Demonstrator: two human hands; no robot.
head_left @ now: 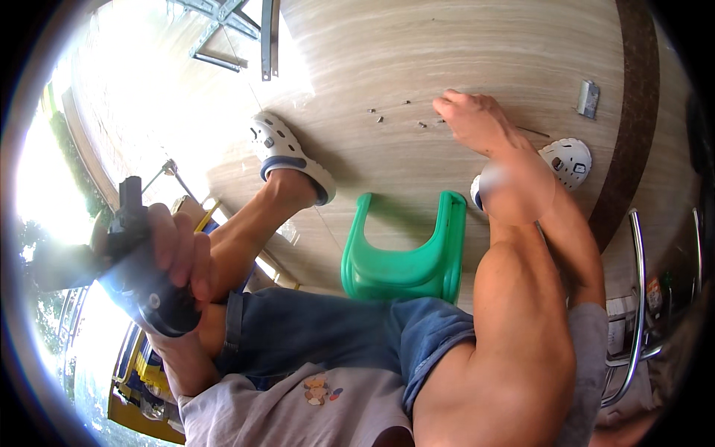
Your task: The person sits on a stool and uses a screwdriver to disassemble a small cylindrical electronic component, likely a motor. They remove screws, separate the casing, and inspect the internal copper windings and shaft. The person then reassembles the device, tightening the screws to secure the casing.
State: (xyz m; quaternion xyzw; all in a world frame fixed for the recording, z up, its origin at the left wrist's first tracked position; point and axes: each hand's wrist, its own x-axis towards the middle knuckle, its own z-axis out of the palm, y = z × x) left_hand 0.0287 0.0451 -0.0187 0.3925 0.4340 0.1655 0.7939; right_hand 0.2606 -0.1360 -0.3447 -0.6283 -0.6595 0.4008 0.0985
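Note:
My left hand point(182, 249) is wrapped round a black cordless drill point(167, 309), held up at the left beside my left leg. Blur and glare soften the outline of the tool. My right hand point(477, 123) reaches down to the tiled floor past my right leg, its fingers curled together. Whatever is between those fingertips is hidden. Just left of them lie several small metal screws point(421, 125), apart from one another. A thin dark rod point(533, 132) rests on the floor beside my right wrist.
A green plastic stool point(402, 270) stands between my legs. Metal frame pieces point(268, 41) lie at the far left in bright glare. A small grey metal piece point(588, 99) sits at the far right. Chrome chair legs point(637, 298) rise at the right, and a yellow-edged rack point(123, 380) at the left.

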